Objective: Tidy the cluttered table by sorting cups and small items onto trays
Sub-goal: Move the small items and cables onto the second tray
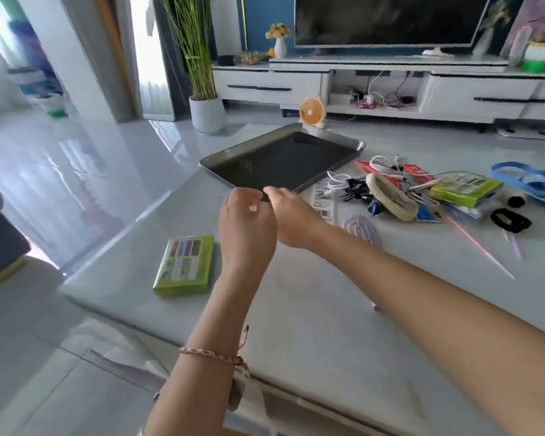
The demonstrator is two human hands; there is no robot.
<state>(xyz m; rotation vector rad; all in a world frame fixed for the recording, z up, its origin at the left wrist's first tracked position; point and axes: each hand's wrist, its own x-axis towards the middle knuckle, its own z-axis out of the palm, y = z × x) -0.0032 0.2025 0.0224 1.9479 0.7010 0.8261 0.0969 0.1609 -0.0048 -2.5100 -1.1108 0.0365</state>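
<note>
Both hands meet at the near corner of the dark tray [283, 165], which sits toward the far side of the table [312, 309]. Left hand [247, 221] shows me its back with fingers curled, right hand [293, 218] has fingertips at the tray rim; I can't tell from this angle whether either actually grips. Green box [184, 265] lies flat left of the hands, apart from the tray; cables [340, 180], second green box [466, 187], purple hairbrush [361, 229] and black scrunchie [510, 220] are scattered right of it.
</note>
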